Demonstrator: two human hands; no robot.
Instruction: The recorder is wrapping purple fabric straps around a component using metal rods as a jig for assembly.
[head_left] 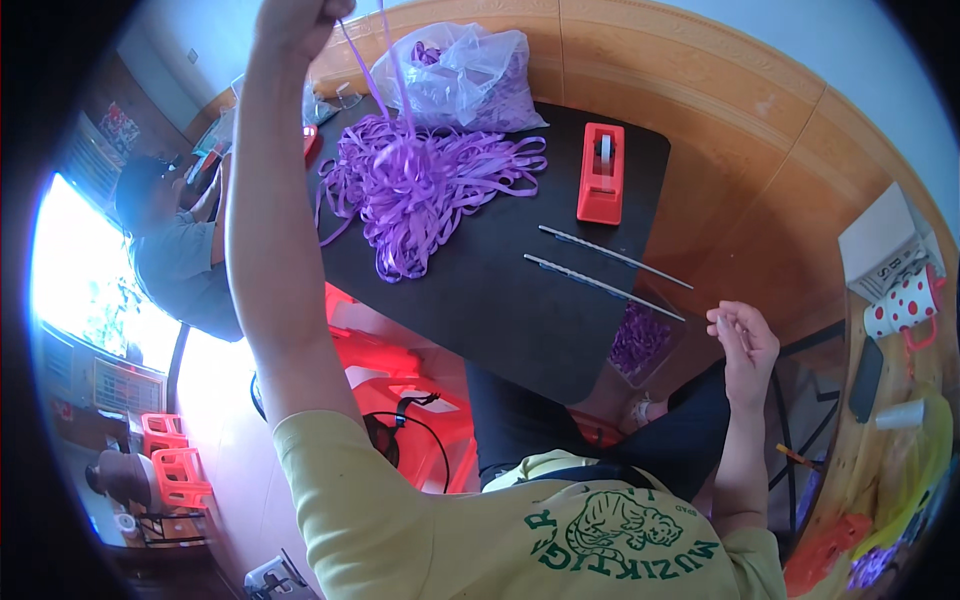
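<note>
My left hand [298,22] is raised at the top edge, shut on a few purple ribbon strands [392,75]. The strands run down to a loose pile of purple ribbon [430,185] on the black table [500,310]. My right hand [745,345] hovers off the table's right corner with thumb and fingers pinched together. Whether anything is in the pinch is too small to tell. Two thin metal rods [603,285] lie side by side on the table between the pile and my right hand.
A clear plastic bag of purple ribbon [455,75] sits at the table's far edge, with a red tape dispenser [601,172] to its right. Another person [175,250] sits at the left. Red plastic stools [385,365] stand below the table. A red-dotted white mug [908,300] is at the right.
</note>
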